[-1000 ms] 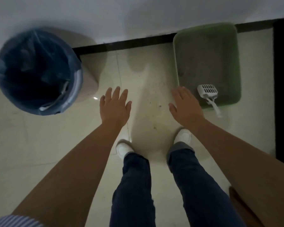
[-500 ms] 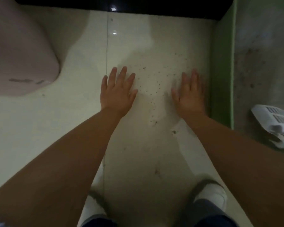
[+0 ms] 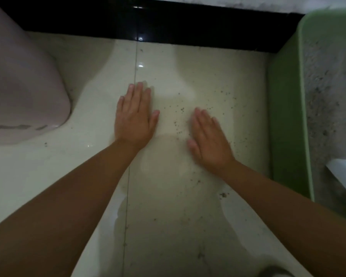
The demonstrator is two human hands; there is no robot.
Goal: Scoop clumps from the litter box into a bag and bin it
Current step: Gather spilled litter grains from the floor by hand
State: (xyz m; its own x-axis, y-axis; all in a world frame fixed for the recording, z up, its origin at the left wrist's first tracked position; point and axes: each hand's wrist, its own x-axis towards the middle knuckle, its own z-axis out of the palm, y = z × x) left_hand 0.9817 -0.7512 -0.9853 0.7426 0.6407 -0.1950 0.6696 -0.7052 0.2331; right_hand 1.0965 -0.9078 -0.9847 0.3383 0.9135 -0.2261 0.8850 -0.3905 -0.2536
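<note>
The litter box stands on the floor at the right edge of my view, its far end close to the black skirting along the wall. It is a pale green plastic tray with a tall, smooth side wall facing me; inside it the grey litter looks coarse and uneven, with darker flecks in it. A white slotted scoop lies on the litter at the near end of the box, only partly in view at the frame's edge. Dark grains of litter are scattered over the cream tiles just beside the box, thickest between my two hands.

My left hand is spread flat, palm down, fingers straight and close together, thumb out to the side; it holds nothing and seems to lie on or just above the tile, I cannot tell which. My right hand is also flat and palm down with straight fingers, empty, a little blurred, near the box's wall but apart from it. At the left edge stands the pinkish body of the bin, well apart from my left hand.
</note>
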